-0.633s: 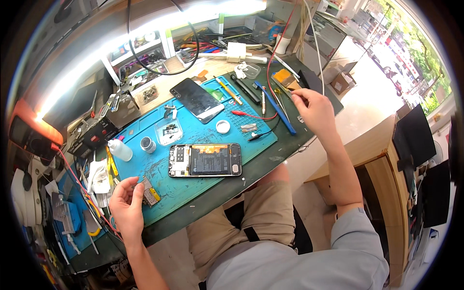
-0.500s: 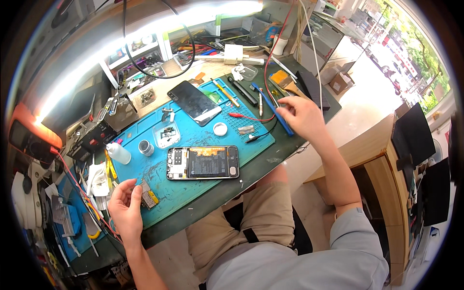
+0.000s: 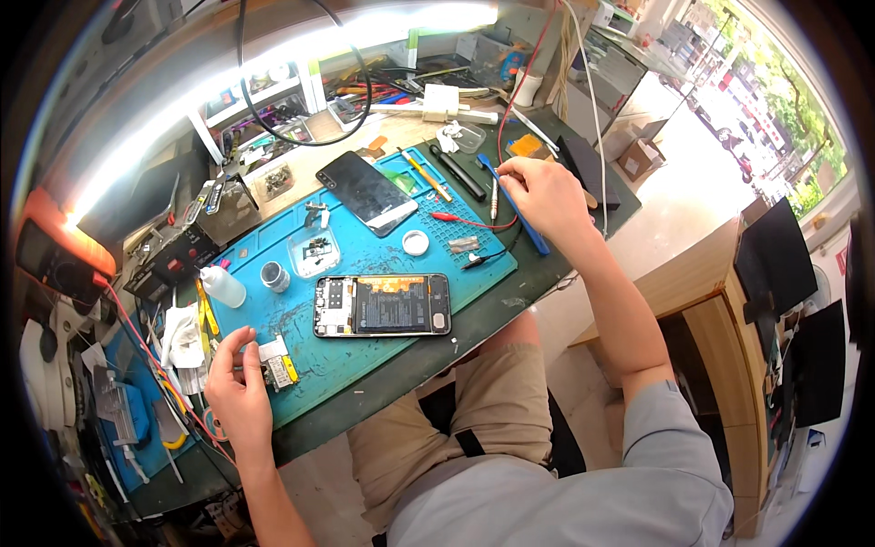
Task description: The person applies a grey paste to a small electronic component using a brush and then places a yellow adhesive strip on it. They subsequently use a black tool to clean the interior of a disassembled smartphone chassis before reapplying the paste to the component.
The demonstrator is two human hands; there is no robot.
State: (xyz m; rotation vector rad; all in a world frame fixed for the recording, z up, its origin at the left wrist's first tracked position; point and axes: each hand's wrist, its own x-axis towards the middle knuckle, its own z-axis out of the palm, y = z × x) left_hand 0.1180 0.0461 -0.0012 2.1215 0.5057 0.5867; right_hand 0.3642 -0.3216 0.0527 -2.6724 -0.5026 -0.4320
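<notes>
My left hand (image 3: 239, 383) is at the left part of the blue mat (image 3: 365, 365), thumb and forefinger slightly apart. Just right of its thumb lies a small circuit board (image 3: 279, 367) with a yellow strip. My right hand (image 3: 545, 196) is at the far right of the bench, over a long blue stick-like tool (image 3: 524, 219). Its fingers are curled into a pinch, and what is between them is hidden. An opened smartphone (image 3: 383, 306), its black battery showing, lies mid-mat. Behind it lies a dark phone screen panel (image 3: 366, 193).
A white bottle (image 3: 222, 286), a small jar (image 3: 274, 277), a clear tray of parts (image 3: 314, 252) and a round white lid (image 3: 415, 243) stand on the mat. Red and black clip leads (image 3: 447, 217) cross its right side. An orange multimeter (image 3: 68, 251) is at far left.
My right hand has moved left, closer to the blue tool, with its fingers more curled. My left hand has shifted slightly, and the circuit board beside it has turned a little.
</notes>
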